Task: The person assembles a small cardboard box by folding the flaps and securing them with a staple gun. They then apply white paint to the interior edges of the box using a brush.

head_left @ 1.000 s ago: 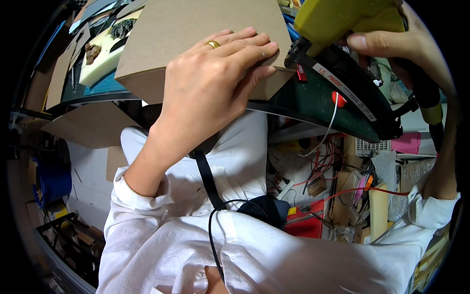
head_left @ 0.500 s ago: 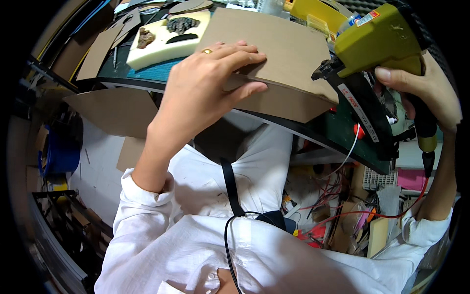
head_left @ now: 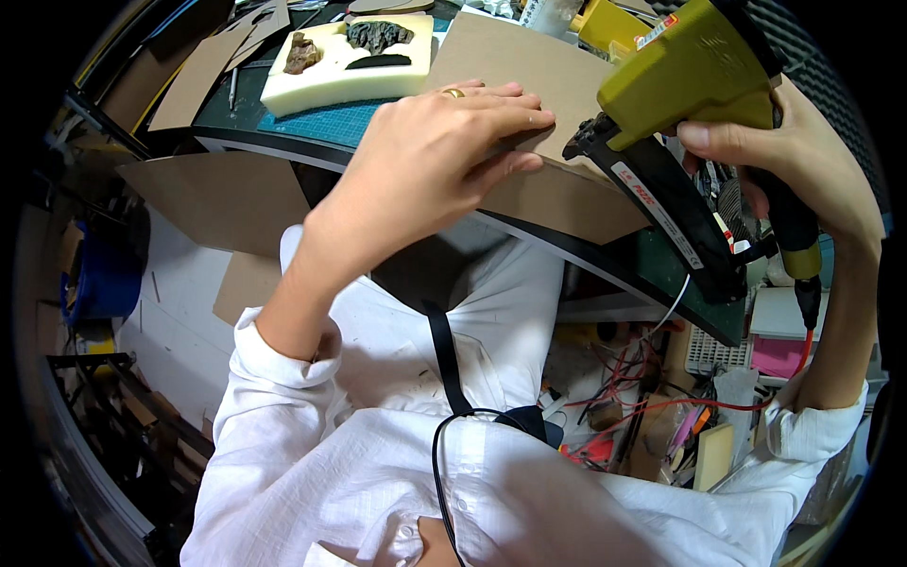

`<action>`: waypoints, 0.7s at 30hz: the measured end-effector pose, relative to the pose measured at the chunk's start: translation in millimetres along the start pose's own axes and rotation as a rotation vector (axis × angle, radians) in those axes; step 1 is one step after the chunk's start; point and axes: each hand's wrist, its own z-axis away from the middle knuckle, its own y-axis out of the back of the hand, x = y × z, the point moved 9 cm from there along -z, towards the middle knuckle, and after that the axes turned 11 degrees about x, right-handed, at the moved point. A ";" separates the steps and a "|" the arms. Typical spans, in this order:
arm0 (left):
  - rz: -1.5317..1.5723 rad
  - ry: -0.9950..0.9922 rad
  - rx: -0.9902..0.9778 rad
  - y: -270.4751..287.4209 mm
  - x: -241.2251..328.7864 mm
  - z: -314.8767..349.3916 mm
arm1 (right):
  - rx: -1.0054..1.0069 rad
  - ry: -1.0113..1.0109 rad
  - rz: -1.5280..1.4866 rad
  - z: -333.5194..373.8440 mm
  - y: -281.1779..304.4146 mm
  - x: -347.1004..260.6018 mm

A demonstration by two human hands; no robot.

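Observation:
A brown board box lies at the front edge of the workbench. My left hand grips its near edge, the fingers laid across the top panel and the thumb against the front side. In my right hand is a yellow-green and black nail gun, held by its handle and tilted. The gun's black nose is right over the box's near right edge; whether it touches I cannot tell. The fingers of the right hand are partly hidden behind the handle.
A cream foam block holding dark and brown rocks sits on a teal cutting mat. Brown boards lean below the bench's left side. A red hose trails from the gun over clutter. A blue bin stands on the floor.
The nail gun has moved left, its nose coming over the box's near edge. My left hand has slid slightly right along that edge. The whole view has shifted a little.

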 end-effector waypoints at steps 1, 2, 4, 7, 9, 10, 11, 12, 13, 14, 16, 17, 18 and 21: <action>0.037 0.023 -0.029 0.1 -4.1 0.8 | -0.003 -0.008 0.013 -1.0 -0.7 -0.2; 0.074 0.045 -0.057 -1.4 -7.6 1.6 | 0.005 -0.011 0.018 -1.4 -1.3 -2.8; 0.058 -0.019 -0.054 -0.6 -6.8 1.4 | 0.032 0.002 0.023 -2.6 -1.6 -5.6; 0.058 -0.052 -0.053 0.5 -7.8 2.6 | 0.052 0.030 0.012 -4.7 -4.2 -7.6; 0.070 -0.053 -0.056 -0.1 -9.6 2.8 | 0.018 0.019 0.006 -6.3 -7.5 -10.6; 0.081 -0.056 -0.057 -0.9 -10.0 2.2 | 0.003 0.005 0.012 -6.0 -8.0 -11.4; 0.092 -0.059 -0.059 -1.9 -10.3 1.7 | -0.014 -0.015 0.027 -6.4 -8.6 -11.1; 0.107 -0.072 -0.039 -1.7 -10.1 1.2 | -0.016 -0.022 0.043 -5.5 -7.8 -11.9; 0.113 -0.080 -0.019 -1.0 -10.2 1.9 | -0.022 -0.022 0.054 -6.5 -8.3 -13.2; 0.120 -0.089 0.001 0.2 -9.8 2.2 | -0.013 -0.009 0.066 -6.2 -7.2 -15.5; 0.116 -0.098 0.005 0.6 -9.7 2.6 | 0.011 0.009 0.077 -5.9 -6.6 -17.8; 0.112 -0.102 0.006 0.9 -9.7 2.9 | 0.027 0.015 0.075 -6.1 -6.9 -18.2; 0.110 -0.095 0.001 0.7 -10.2 3.2 | 0.019 0.015 0.075 -7.1 -8.2 -18.0; 0.119 -0.092 -0.004 -0.9 -9.0 2.4 | -0.021 -0.008 0.087 -8.1 -8.5 -16.3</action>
